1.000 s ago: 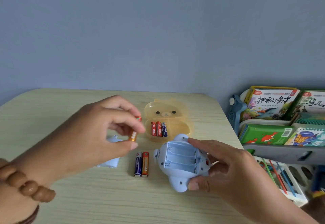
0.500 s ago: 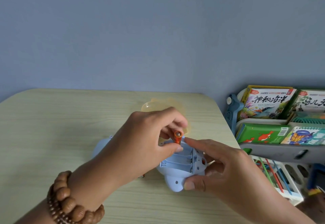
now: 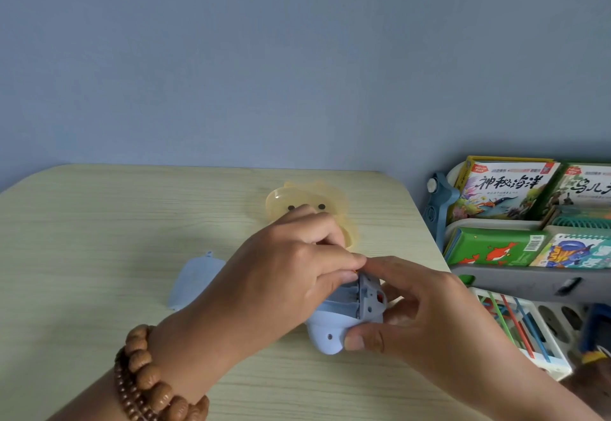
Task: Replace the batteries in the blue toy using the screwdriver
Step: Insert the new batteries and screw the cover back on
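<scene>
**A:** Far left first, quick. What's on your left wrist?

**B:** Your bead bracelet [image 3: 145,381], low over the table [image 3: 82,238]. Past it, the pale blue battery cover [image 3: 193,283] lies flat on the wood, partly hidden behind your left hand [image 3: 284,278].

**A:** And the left grip?

**B:** Closed tight. Your thumb and forefinger pinch an orange battery [image 3: 355,270]. Only a sliver shows between the tips, right at the top edge of the open battery bay. The other fingers curl in behind.

**A:** Behind that hand?

**B:** The yellow bear case [image 3: 281,197], with two dot eyes showing. Your knuckles cover its lower part, so I can't tell what's inside.

**A:** Where's the toy?

**B:** The blue toy [image 3: 330,328] sits between your two hands, underside turned up and tilted, with the bay facing your left palm. I can't tell whether it touches the table.

**A:** Right grip?

**B:** Your right hand [image 3: 436,318] holds the toy. The thumb presses the near rounded lobe, the fingers wrap the right side, and the forefinger stretches along the top edge to meet your left fingertips.

**A:** Far right?

**B:** A grey book rack [image 3: 515,278] beside the table, with picture books [image 3: 506,189] standing in it.
</scene>
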Demonstrator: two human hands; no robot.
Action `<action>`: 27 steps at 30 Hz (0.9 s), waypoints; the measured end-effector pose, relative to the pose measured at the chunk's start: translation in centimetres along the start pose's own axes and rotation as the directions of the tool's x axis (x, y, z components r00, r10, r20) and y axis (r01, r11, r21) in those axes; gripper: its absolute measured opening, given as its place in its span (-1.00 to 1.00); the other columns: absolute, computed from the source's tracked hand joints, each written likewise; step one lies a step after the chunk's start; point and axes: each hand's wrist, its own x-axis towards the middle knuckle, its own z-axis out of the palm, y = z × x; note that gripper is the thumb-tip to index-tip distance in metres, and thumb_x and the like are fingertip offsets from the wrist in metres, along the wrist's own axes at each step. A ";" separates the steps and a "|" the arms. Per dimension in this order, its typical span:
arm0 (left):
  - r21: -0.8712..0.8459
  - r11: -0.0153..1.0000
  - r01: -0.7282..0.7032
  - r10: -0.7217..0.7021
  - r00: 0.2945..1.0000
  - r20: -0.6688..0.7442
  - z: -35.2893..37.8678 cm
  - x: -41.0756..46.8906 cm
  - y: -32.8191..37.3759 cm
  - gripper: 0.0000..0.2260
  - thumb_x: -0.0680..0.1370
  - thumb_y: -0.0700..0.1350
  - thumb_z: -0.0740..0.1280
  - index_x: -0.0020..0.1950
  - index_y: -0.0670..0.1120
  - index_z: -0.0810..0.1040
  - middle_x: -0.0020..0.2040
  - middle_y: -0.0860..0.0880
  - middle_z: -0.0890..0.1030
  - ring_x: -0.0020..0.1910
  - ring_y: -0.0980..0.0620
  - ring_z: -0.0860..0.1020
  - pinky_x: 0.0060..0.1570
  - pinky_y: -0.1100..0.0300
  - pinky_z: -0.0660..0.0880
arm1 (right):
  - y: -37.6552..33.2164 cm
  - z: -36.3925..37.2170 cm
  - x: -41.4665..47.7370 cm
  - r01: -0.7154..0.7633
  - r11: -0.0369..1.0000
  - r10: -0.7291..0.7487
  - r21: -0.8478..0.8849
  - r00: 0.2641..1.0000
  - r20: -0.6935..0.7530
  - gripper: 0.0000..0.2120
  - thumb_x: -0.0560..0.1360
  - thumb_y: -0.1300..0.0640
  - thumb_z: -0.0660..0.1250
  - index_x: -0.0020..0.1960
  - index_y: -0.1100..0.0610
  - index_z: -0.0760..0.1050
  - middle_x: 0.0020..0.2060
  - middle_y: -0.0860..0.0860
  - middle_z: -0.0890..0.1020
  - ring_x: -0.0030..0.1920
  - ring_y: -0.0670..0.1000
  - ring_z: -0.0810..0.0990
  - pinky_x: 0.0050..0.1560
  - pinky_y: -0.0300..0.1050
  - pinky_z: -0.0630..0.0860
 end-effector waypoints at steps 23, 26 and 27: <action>-0.083 0.945 0.318 -0.298 0.935 0.192 -1.4 -2.7 0.6 -0.25 0.19 0.38 0.52 0.33 0.32 0.39 0.19 0.41 0.49 0.20 0.47 0.40 0.09 0.60 0.27 | 0.3 -0.1 -0.4 0.014 0.999 -0.016 -0.039 0.999 -0.036 -0.32 0.15 -0.04 0.69 0.17 -0.36 0.48 -0.16 -0.19 0.72 -0.26 -0.14 0.72 -0.15 -0.22 0.62; -0.101 0.938 0.333 -0.315 0.936 0.158 -1.0 -3.0 0.5 -0.25 0.17 0.33 0.57 0.32 0.30 0.42 0.18 0.38 0.53 0.20 0.43 0.44 0.12 0.56 0.31 | 0.2 -0.2 -0.7 0.111 0.987 -0.116 -0.119 0.993 -0.030 -0.37 0.21 -0.09 0.65 0.20 -0.32 0.48 -0.02 -0.34 0.66 -0.18 -0.23 0.71 -0.14 -0.33 0.58; -0.112 0.934 0.340 -0.323 0.935 0.143 -1.0 -3.1 0.5 -0.26 0.16 0.32 0.57 0.30 0.30 0.44 0.17 0.37 0.54 0.19 0.42 0.45 0.12 0.55 0.33 | 0.2 -0.2 -0.7 0.138 0.979 -0.143 -0.148 0.989 -0.027 -0.38 0.23 -0.12 0.63 0.23 -0.29 0.48 0.04 -0.39 0.63 -0.16 -0.25 0.70 -0.12 -0.36 0.57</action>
